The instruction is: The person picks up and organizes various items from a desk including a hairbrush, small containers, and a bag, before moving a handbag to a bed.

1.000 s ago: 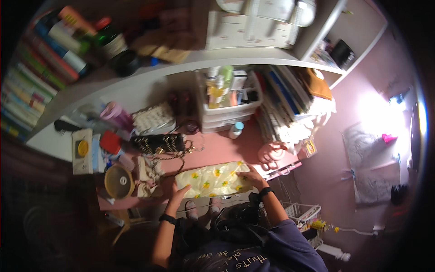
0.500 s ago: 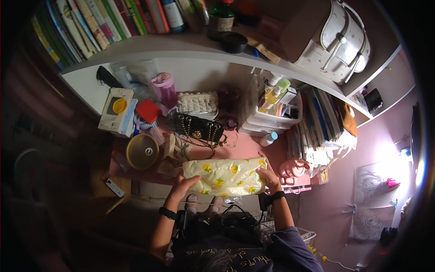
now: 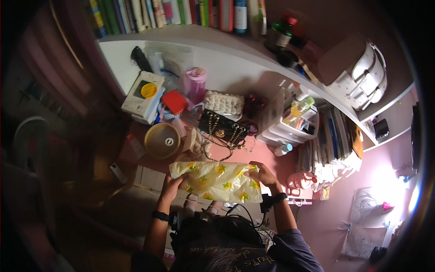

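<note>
A pale yellow plastic package (image 3: 219, 182), printed with yellow fruit and green leaves, is stretched out flat between my hands at the near edge of the pink desk (image 3: 267, 157). My left hand (image 3: 171, 187) grips its left end, thumb on top. At the right end my right hand (image 3: 264, 175) pinches the upper corner, the thumb lying over the print. What is inside the package, if anything, does not show. Just beyond it lie a black handbag (image 3: 216, 124) with a gold chain and a crumpled pale cloth (image 3: 195, 144).
To the left stand a round tin (image 3: 156, 147), a white box (image 3: 138, 97) and a red box (image 3: 175, 101). Behind are a pink cup (image 3: 196, 86) and a white drawer unit (image 3: 281, 129). A shelf (image 3: 204, 43) with books overhangs the desk. A pink teapot-like vessel (image 3: 301, 180) sits at right.
My head view has swung, so the desk things appear further right. The package has tilted, its right end lower, and moved slightly left, still held in both hands.
</note>
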A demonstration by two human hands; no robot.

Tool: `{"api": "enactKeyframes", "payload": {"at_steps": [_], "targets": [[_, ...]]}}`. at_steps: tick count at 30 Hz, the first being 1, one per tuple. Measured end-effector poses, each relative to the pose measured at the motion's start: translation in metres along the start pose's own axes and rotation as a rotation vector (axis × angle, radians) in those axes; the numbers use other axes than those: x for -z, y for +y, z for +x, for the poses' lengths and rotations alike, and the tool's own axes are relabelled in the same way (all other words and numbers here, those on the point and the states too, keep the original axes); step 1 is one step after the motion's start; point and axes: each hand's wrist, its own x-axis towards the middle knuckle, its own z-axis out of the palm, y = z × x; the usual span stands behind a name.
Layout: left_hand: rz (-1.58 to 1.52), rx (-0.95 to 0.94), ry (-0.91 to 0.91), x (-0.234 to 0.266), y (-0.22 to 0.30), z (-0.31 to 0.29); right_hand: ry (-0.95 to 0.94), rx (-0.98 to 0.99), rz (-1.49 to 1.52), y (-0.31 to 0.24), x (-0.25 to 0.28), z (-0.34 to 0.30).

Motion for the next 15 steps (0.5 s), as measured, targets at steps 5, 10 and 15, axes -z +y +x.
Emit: {"api": "enactKeyframes", "payload": {"at_steps": [5, 10, 15], "targets": [[0.158, -0.079, 0.019, 0.023, 0.014, -0.010, -0.220, 0.156, -0.280, -0.018, -0.024, 0.005], [0.182, -0.224, 0.135, 0.038, 0.037, -0.042, -0.276, 0.080, 0.003, -0.007, -0.050, 0.020], [0.217, -0.571, 0.309, 0.075, 0.048, -0.103, -0.333, 0.045, 0.258, -0.021, -0.089, 0.023]]}}
